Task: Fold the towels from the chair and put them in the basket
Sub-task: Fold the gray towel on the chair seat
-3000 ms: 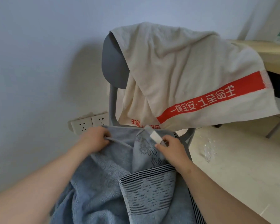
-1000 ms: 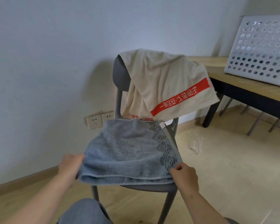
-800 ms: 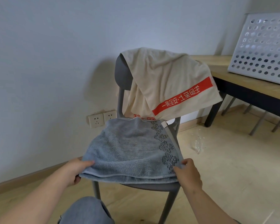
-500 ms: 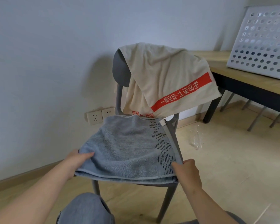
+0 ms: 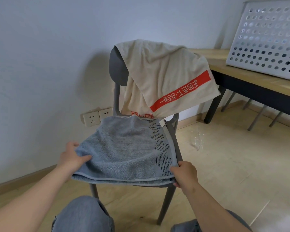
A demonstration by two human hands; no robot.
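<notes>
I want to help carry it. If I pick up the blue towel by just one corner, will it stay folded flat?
Probably not. The blue towel looks soft and floppy: its front edge droops over the chair seat. The left hand and right hand both grip it, which likely keeps the layers together. It is probably light, too.

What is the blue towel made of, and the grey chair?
The blue towel looks like soft, fuzzy terry cloth, probably cotton: its surface is looped and nubbly. The grey chair seems to be matte moulded plastic: smooth, one-coloured, with rounded edges.
</notes>
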